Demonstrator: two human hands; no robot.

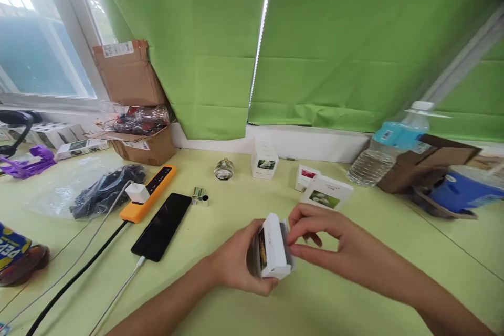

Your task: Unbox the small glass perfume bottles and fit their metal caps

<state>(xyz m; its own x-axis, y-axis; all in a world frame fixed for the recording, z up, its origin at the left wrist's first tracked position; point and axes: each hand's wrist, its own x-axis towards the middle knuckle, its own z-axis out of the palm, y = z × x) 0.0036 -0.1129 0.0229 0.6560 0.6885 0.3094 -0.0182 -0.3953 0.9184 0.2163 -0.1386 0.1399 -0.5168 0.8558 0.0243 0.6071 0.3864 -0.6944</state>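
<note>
My left hand (242,260) is wrapped around a small white carton (272,245) with a plant picture on its side, held tilted above the table. Loose flaps show at the carton's right end. There the thumb and forefinger of my right hand (321,233) pinch together at a flap; the carton's inside is hidden. Just beyond my right hand lie a flat white box (326,191) with a flower picture and a small white box with a red picture (305,177). Farther back is another white carton (264,160), near a round glass perfume bottle (224,169). Small shiny metallic cylinders (200,197) lie left of it.
Left of my hands are a black phone (162,227) on a cable and an orange power strip (147,194). An opened cardboard box (144,149) stands behind. A large water bottle (388,147) leans at right beside a blue package (468,189). A drink bottle (18,257) lies at far left.
</note>
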